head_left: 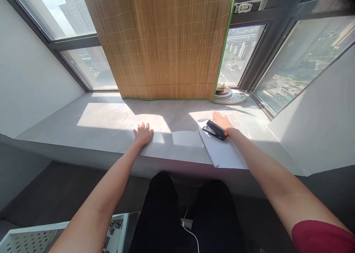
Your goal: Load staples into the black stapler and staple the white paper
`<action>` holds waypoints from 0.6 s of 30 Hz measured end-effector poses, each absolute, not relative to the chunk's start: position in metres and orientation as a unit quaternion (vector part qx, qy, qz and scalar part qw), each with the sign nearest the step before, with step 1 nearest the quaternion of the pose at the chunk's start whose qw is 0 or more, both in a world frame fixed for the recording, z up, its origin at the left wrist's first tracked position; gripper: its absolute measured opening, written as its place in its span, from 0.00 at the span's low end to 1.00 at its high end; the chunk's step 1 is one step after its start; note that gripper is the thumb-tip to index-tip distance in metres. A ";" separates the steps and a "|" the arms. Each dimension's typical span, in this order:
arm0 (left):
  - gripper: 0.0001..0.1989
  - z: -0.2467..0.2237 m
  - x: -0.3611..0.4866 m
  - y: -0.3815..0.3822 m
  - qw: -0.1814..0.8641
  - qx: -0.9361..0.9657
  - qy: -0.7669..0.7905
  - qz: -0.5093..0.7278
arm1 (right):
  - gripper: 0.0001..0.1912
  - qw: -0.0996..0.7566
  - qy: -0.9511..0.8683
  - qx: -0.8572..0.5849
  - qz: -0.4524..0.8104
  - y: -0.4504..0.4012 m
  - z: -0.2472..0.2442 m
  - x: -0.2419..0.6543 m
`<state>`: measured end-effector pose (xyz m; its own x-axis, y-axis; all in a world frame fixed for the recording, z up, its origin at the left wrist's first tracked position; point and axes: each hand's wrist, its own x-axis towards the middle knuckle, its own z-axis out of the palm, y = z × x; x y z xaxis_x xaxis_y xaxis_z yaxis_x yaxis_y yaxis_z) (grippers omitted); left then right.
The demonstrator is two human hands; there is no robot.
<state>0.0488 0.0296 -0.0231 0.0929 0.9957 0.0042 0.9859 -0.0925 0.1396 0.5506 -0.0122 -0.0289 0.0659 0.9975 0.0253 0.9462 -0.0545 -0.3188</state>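
Note:
My left hand (143, 135) lies flat on the pale window sill (183, 116), fingers spread, with nothing in it. On the right, my right hand (222, 121) rests at the far edge of some white paper (224, 153), its fingers stretched out. A black stapler (215, 130) with an orange end lies on the paper, just left of my right hand and wrist. Whether my right hand touches the stapler, I cannot tell. The paper reaches the sill's front edge.
A bamboo blind (172, 42) with green edging hangs over the middle of the window. Stacked plates (223, 93) stand at the back right corner. Below the sill are a white perforated basket (36, 238) at left and a white cable (191, 232) between my legs.

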 end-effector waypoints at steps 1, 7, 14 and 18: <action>0.37 -0.024 0.048 0.031 0.059 0.737 0.671 0.054 | 0.32 0.134 -0.669 -0.724 0.101 -0.008 -0.029 0.537; 0.33 -0.025 0.036 0.037 0.082 0.746 0.657 0.072 | 0.32 0.164 -0.654 -0.735 0.073 0.039 -0.030 0.411; 0.32 -0.023 0.031 0.038 0.196 0.681 0.657 0.258 | 0.32 0.185 -0.695 -0.691 0.079 0.075 -0.028 0.266; 0.34 -0.021 0.033 0.039 0.235 0.650 0.659 0.296 | 0.31 0.185 -0.717 -0.667 0.080 0.079 -0.020 0.236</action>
<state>0.0325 0.0387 -0.0211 -0.0441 0.9962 0.0745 0.7174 -0.0203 0.6963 0.2355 0.0793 -0.0201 -0.0411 0.9863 0.1596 0.9274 0.0971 -0.3613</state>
